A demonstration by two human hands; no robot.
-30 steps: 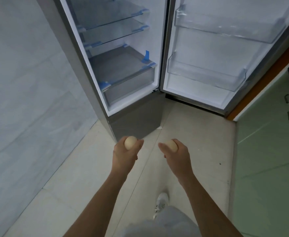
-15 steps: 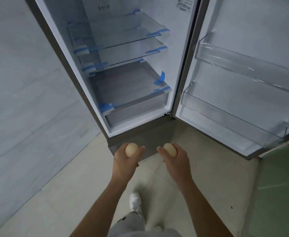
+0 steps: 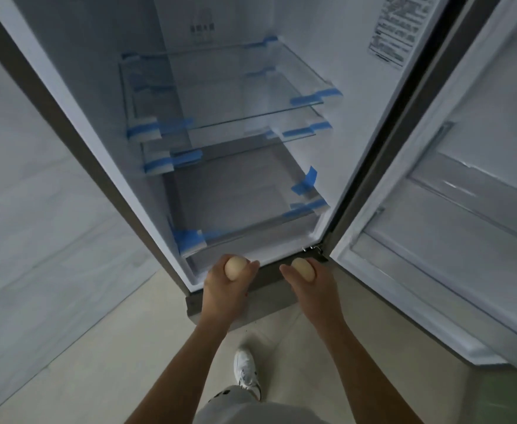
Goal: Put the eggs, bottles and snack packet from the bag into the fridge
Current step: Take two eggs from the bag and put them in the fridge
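Observation:
My left hand (image 3: 225,289) grips a pale egg (image 3: 235,267) and my right hand (image 3: 315,290) grips a second egg (image 3: 303,269). Both hands are held out side by side just in front of the bottom front edge of the open fridge (image 3: 104,166). Inside are three glass shelves (image 3: 235,117) taped with blue tape, all bare. The open door (image 3: 453,228) stands to the right with clear door bins. The bag, bottles and snack packet are out of view.
A marbled grey wall (image 3: 36,209) runs along the left of the fridge. The floor (image 3: 98,362) is pale tile. My white shoe (image 3: 245,368) and light trousers show below my arms.
I have stepped closer to the fridge. Its interior now fills the view, and both hands with their eggs have come up to its lower front edge.

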